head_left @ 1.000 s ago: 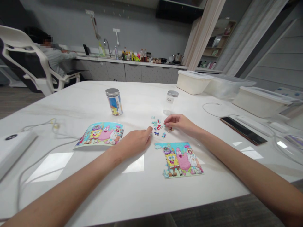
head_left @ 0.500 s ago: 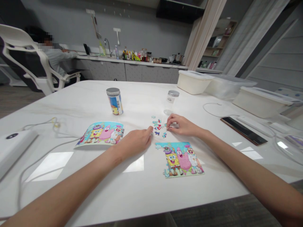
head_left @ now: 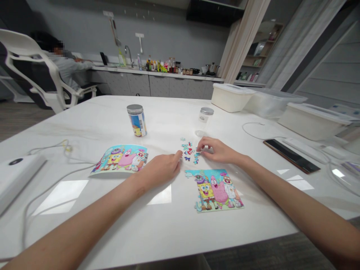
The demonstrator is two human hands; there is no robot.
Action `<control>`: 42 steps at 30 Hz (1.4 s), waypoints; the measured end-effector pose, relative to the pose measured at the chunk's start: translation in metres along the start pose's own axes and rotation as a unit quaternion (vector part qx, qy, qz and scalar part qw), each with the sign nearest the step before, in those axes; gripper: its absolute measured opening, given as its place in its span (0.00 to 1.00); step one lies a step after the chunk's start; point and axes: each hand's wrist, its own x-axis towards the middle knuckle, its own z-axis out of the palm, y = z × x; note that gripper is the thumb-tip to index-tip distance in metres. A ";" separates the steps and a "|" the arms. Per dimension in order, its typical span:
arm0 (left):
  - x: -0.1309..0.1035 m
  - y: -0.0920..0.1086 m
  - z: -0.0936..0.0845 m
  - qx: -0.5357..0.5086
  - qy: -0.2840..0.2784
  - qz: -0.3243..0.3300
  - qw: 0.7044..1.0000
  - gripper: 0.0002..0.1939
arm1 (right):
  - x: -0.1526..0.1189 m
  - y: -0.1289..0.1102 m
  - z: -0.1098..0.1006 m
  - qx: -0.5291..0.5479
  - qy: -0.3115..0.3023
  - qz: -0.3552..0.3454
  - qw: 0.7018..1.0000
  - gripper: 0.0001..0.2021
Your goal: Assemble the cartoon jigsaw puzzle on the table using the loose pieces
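Observation:
Several loose jigsaw pieces (head_left: 187, 151) lie in a small cluster on the table between my hands. My left hand (head_left: 165, 166) rests at their left side, fingers curled together; what they hold, if anything, is too small to make out. On the right side of the cluster, my right hand (head_left: 215, 150) has thumb and forefinger slightly apart, with the fingertips at a piece. Nearer to me lies a partly joined jigsaw puzzle (head_left: 219, 190) with cartoon figures, its left edge ragged. A curved picture sheet (head_left: 120, 159) with the same figures lies beyond my left forearm.
A printed jar (head_left: 137, 120) and a clear jar (head_left: 204, 122) with metal lids stand farther back. Lidded bins (head_left: 232, 98) line the right rear. A dark phone-like slab (head_left: 291, 155) and cables lie right; a white box (head_left: 19, 180) sits left. A person (head_left: 66, 67) sits beyond.
My right thumb and forefinger have parted slightly at the edge of the pieces. My left hand stays in nearly the same place.

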 end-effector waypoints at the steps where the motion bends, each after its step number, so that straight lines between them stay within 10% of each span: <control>1: 0.000 0.000 0.000 -0.002 -0.001 0.000 1.000 0.12 | 0.000 -0.001 0.000 -0.008 -0.004 0.000 1.000 0.08; 31: 0.000 -0.007 -0.008 -0.213 -0.003 -0.098 0.972 0.09 | 0.001 0.001 0.001 -0.084 0.040 0.002 0.996 0.07; 42: -0.002 -0.002 -0.010 -0.187 0.005 -0.108 0.976 0.12 | -0.002 -0.018 -0.003 -0.012 -0.069 -0.023 0.997 0.05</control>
